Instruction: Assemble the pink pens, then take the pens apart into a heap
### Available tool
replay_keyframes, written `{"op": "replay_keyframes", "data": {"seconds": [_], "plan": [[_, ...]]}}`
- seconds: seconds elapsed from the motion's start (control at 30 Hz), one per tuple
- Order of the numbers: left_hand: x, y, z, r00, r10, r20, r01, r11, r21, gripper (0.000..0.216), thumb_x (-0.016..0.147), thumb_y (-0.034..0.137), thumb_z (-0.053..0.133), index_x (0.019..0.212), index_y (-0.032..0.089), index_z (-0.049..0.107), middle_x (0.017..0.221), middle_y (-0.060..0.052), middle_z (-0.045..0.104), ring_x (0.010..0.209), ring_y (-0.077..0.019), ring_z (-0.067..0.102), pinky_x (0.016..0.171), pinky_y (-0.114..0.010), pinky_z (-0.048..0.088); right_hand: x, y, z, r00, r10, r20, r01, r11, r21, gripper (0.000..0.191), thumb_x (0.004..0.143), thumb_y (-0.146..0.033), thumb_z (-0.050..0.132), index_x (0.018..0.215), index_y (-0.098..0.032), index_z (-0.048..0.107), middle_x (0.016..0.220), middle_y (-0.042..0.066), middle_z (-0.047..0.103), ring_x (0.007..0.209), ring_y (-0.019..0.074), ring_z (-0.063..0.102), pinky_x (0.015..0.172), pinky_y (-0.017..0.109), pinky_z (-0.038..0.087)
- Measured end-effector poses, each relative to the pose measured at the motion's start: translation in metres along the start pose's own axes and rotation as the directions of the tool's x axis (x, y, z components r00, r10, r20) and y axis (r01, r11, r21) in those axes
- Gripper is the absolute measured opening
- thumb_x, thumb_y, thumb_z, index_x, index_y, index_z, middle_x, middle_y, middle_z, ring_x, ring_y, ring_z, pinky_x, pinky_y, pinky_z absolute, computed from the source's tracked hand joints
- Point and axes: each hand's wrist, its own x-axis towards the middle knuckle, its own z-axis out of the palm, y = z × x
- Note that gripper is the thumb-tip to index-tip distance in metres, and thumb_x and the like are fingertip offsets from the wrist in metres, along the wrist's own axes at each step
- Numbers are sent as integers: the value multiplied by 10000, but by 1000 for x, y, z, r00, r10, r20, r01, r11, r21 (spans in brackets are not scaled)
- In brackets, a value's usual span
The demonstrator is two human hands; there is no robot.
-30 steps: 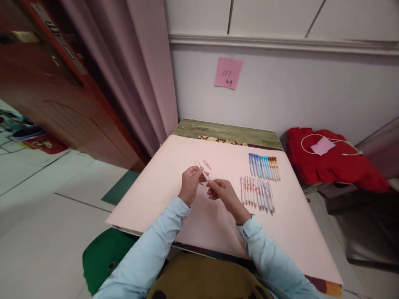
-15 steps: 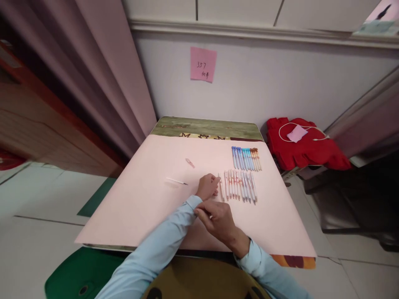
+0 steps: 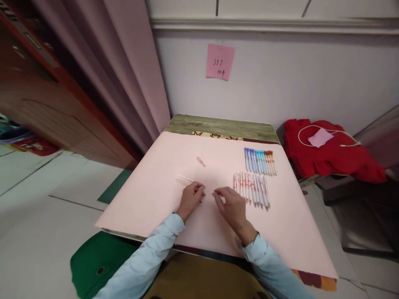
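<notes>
My left hand [image 3: 190, 198] is over the pink sheet with its fingers curled together. Just above its knuckles lies a thin white pen refill [image 3: 185, 178] with a dark tip. Whatever may be between those fingers is hidden. My right hand [image 3: 232, 206] is bent at the fingers, thumb and forefinger close together, facing the left hand across a gap; nothing can be made out in its pinch. Beside the right hand, a row of white click pens [image 3: 254, 191] is partly covered by it. Farther back lies a small pinkish pen part [image 3: 201, 161].
Blue, light-blue and brown-topped pens [image 3: 259, 161] form another row at the back right. The pink sheet [image 3: 137, 195] covers most of the table. Red cloth [image 3: 339, 155] with a white cable is on the right, a green stool [image 3: 99, 257] at the lower left.
My left hand has left the left end of the white pens and moved toward the refill. The right hand, earlier across the left wrist, is now apart from it, nearer the pens.
</notes>
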Motion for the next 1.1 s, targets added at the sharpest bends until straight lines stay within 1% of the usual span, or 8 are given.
{"op": "replay_keyframes", "data": {"seconds": [0.1, 0.17, 0.23, 0.47, 0.63, 0.8, 0.93, 1.1], "plan": [[-3, -7, -28, 984, 50, -169, -44, 998, 37, 237, 821, 400, 599, 859, 170, 646, 641, 8, 623, 457, -90, 505, 431, -197, 404, 12, 29, 10, 1000, 15, -2, -14, 960, -279, 189, 901, -220, 542, 1029, -176, 674, 1097, 133, 673, 1060, 275, 565, 953, 398, 367], [-2, -10, -40, 971, 77, -228, -63, 996, 68, 240, 821, 404, 604, 846, 170, 649, 647, 3, 626, 473, -94, 512, 441, -199, 414, 17, 41, 12, 999, 43, 8, -37, 924, -381, 187, 868, -181, 539, 1009, -178, 662, 1113, 137, 651, 1096, 289, 523, 1019, 443, 303], [-1, -11, -45, 967, 92, -238, -75, 994, 77, 244, 822, 414, 607, 836, 173, 645, 654, 1, 630, 481, -98, 518, 447, -202, 420, 20, 46, 10, 998, 61, 10, -51, 901, -430, 187, 862, -160, 524, 997, -190, 650, 1092, 121, 650, 1088, 281, 509, 1054, 457, 253], [-1, -11, -35, 983, 73, -167, -68, 997, 34, 255, 828, 435, 603, 845, 183, 635, 635, 16, 607, 472, -101, 507, 441, -210, 420, 15, 48, 1, 996, 91, 15, -72, 868, -491, 197, 868, -142, 506, 1006, -199, 635, 1062, 106, 664, 1050, 271, 515, 1042, 439, 240], [0, -12, -33, 983, 96, -159, -86, 994, 68, 253, 836, 429, 592, 856, 182, 644, 636, 13, 611, 475, -101, 511, 462, -213, 432, 13, 55, -3, 995, 93, 42, -60, 869, -491, 200, 892, -162, 504, 1038, -188, 638, 1104, 108, 664, 1059, 258, 526, 962, 380, 301], [0, -14, -36, 979, 110, -169, -93, 990, 110, 259, 839, 431, 584, 854, 179, 644, 639, 6, 618, 481, -109, 522, 477, -222, 440, 15, 56, -3, 991, 131, 35, -95, 850, -518, 208, 927, -130, 455, 1000, -188, 642, 1080, 113, 678, 1055, 256, 543, 978, 396, 277], [1, -17, -41, 966, 146, -212, -117, 983, 140, 260, 843, 429, 575, 883, 184, 650, 687, -11, 646, 539, -129, 567, 500, -231, 451, 12, 54, -3, 990, 144, 7, -118, 836, -535, 232, 939, -124, 437, 991, -203, 648, 1041, 121, 691, 1096, 290, 531, 1029, 463, 231], [7, -22, -58, 914, 216, -343, -171, 973, 157, 214, 822, 375, 589, 935, 198, 635, 792, -40, 693, 732, -177, 657, 576, -244, 488, 4, 57, -2, 995, 99, -5, -88, 857, -507, 228, 949, -170, 446, 1062, -203, 641, 1101, 131, 690, 1177, 318, 502, 1079, 515, 185]]}}
